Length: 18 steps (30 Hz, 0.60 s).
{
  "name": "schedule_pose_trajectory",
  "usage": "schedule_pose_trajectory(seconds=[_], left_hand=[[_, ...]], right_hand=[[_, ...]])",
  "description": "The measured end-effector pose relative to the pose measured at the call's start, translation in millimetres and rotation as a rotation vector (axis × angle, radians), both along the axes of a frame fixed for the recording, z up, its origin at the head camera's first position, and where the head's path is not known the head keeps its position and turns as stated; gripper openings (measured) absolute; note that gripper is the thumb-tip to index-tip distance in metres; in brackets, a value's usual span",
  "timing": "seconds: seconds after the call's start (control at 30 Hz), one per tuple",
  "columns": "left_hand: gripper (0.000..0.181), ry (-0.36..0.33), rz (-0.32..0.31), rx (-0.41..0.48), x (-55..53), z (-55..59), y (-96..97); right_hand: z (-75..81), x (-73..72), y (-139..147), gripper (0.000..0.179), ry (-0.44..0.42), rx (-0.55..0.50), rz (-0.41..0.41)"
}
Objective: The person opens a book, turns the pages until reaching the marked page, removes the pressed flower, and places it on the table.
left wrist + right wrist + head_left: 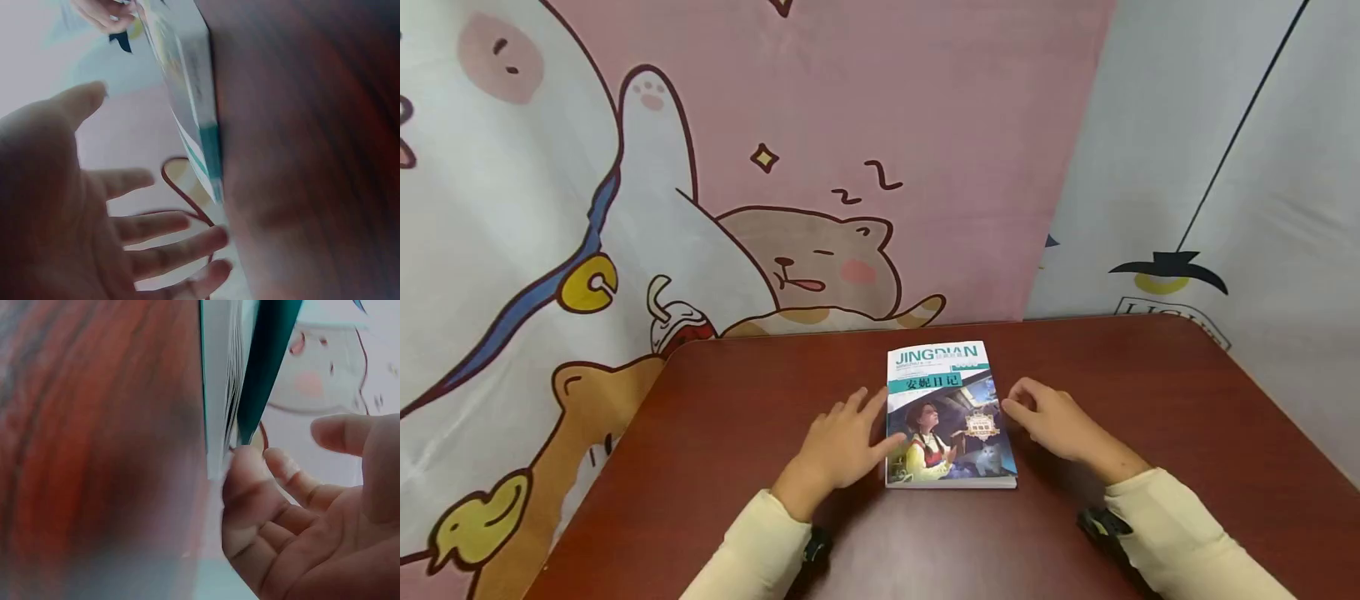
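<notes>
A paperback book (951,425) lies front cover up on the table, its cover showing a girl with braids and a white cat. My left hand (842,442) is spread beside the book's left edge, and its thumb reaches to the cover. In the left wrist view the spine (203,94) faces that hand, with the fingers apart. At the right edge is my right hand (1060,421), fingers bent. From the right wrist, a fingertip (247,465) meets the corner of the teal-sided cover (269,362), which stands slightly off the pages (219,381); the thumb is apart.
The dark red wooden table (737,400) ends at the back against a cloth hanging (970,167) printed with cartoon animals. A dark band (1105,529) sits under the right sleeve, and another (815,546) by the left sleeve.
</notes>
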<state>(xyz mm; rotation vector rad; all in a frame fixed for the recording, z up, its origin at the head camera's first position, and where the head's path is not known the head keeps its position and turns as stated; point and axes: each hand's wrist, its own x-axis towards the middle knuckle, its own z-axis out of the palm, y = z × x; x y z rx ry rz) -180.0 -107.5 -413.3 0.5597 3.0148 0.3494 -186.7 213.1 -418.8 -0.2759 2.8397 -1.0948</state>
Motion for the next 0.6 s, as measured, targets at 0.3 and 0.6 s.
schedule_pose_trajectory(seconds=[0.3,0.6], left_hand=[[0.089,-0.090,-0.149,-0.024,14.9,-8.5,12.4],[0.098,-0.097,-0.223,-0.046,12.3,-7.6,18.9]], right_hand=[[-20.6,-2.9,17,0.028,-0.427,-0.384,0.112],[-33.7,-9.5,21,0.028,-0.558,-0.516,0.173]])
